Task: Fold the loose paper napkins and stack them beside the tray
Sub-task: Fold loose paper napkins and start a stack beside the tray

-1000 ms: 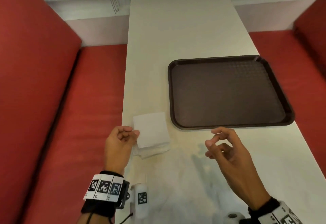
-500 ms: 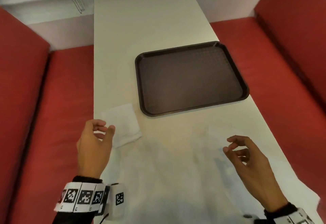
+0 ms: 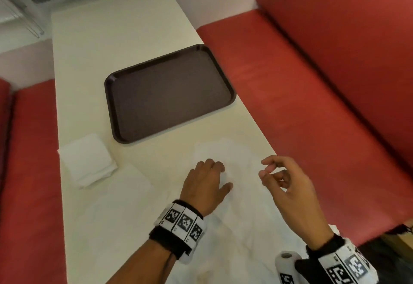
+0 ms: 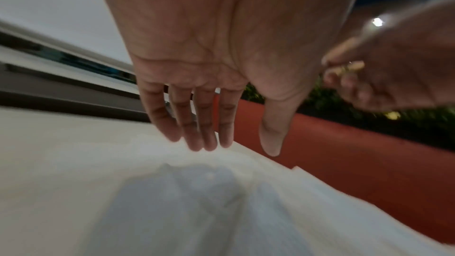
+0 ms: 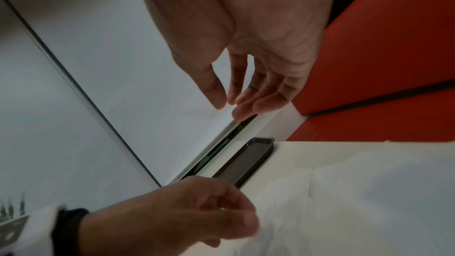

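- Loose white paper napkin [image 3: 225,161], unfolded, lies on the cream table [image 3: 111,49] under the left hand [image 3: 205,185], at 6 o'clock of the one dark brown plastic tray [image 3: 169,96].
- Left hand lies palm down, fingers straight, gripping nothing.
- Right hand [image 3: 288,185] hovers at 3 o'clock, fingers loosely curled, empty.
- One stack of folded white napkins [image 3: 87,161] lies at 8 o'clock of the tray.

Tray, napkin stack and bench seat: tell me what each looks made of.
Tray: dark brown, probably moulded plastic, going by the raised rounded rim and faintly textured floor.
Napkin stack: thin white paper, soft and matte, with layered edges showing.
Bench seat: red padded upholstery with a slight sheen, likely vinyl or leatherette; cannot be sure.
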